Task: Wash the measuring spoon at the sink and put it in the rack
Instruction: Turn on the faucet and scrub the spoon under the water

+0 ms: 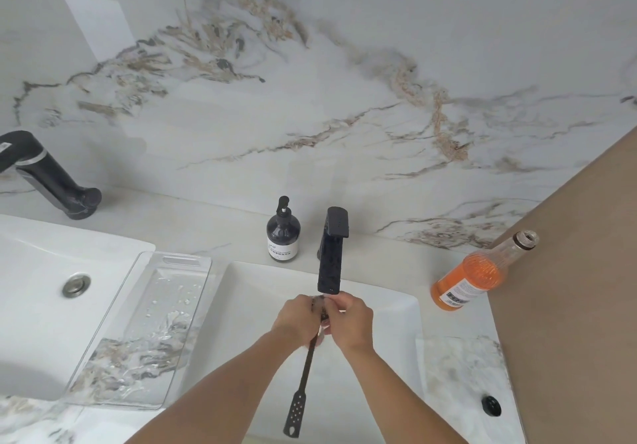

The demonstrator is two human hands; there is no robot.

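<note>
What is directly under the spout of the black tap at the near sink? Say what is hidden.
Under the black tap, both hands, left and right, hold the measuring spoon. Its perforated handle hangs below; its bowl is covered by fingers.

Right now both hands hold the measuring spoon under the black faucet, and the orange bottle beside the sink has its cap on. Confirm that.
Not quite. The head view shows the orange bottle with its neck open, no cap on. The rest stands: both the left hand and right hand hold the measuring spoon under the black faucet.
</note>
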